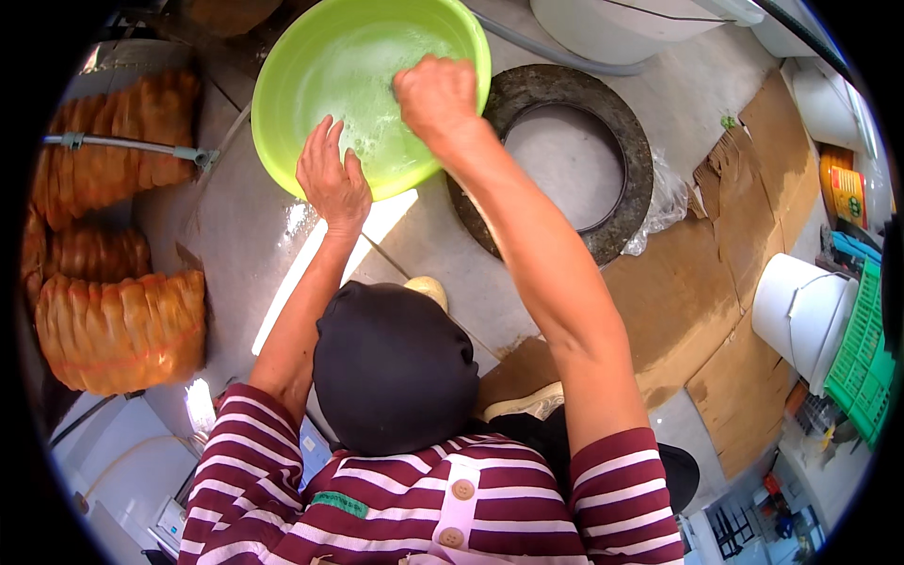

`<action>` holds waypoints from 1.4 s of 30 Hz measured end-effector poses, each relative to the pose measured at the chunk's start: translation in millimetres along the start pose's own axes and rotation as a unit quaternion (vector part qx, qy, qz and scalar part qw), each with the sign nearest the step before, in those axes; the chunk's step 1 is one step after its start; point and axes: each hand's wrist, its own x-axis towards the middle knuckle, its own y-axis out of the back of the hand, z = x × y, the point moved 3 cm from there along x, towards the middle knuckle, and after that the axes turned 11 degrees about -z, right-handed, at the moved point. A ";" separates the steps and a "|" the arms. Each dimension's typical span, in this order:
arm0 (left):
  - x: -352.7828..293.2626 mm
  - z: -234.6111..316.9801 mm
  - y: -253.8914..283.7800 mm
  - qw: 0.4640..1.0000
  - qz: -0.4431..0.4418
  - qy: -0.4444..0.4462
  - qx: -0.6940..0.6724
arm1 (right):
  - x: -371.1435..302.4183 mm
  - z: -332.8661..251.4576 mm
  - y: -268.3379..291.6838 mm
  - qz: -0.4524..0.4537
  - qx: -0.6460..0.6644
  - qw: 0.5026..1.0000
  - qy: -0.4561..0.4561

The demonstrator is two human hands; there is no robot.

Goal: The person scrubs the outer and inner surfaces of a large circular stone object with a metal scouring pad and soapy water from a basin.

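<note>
Person in a maroon-and-white striped shirt (pixel 377 508) and black head cover (pixel 391 363), both arms stretched forward over a wet concrete floor (pixel 245 245).

Left hand (pixel 331 179): grip open, fingers spread flat, pressing on the near rim of a lime-green plastic basin (pixel 311 66). Palm down, fingertips reach just inside the rim.

Right hand (pixel 435 94): grip closed in a fist inside the basin, on its right-hand inner wall. Cannot tell if anything is held in the fist. Soapy, wet film shows on the basin's inner surface between the two grips.

Basin sits tilted toward the person, straight ahead of both grips, on the floor.

Just right of the right grip, touching or nearly touching the basin: dark round ring (pixel 626 151) on the floor, grey inside. Crumpled clear plastic (pixel 664 202) at the ring's right edge.

Left of the left grip, well apart: orange mesh sacks (pixel 118 330), stacked, with a pipe (pixel 132 143) across the upper one.

Far right of the grips: flattened cardboard (pixel 697 301), white bucket (pixel 800 315) on its side, green crate (pixel 862 363). Beyond the basin, upper right: white tub (pixel 612 28) with a grey hose (pixel 556 58) beside it.
</note>
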 end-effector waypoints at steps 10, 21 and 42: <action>1.5 -4.9 -2.6 1.000 -0.005 -0.010 0.012 | -116.1 130.8 -0.6 -0.035 0.765 0.641 -0.039; -39.5 141.9 -31.1 0.922 -0.201 -0.281 -0.174 | -302.5 125.2 -150.3 0.222 0.369 0.817 -0.383; -85.4 181.8 -109.3 0.760 -0.501 -0.412 0.035 | -288.1 185.7 -149.4 0.214 0.249 0.834 -0.444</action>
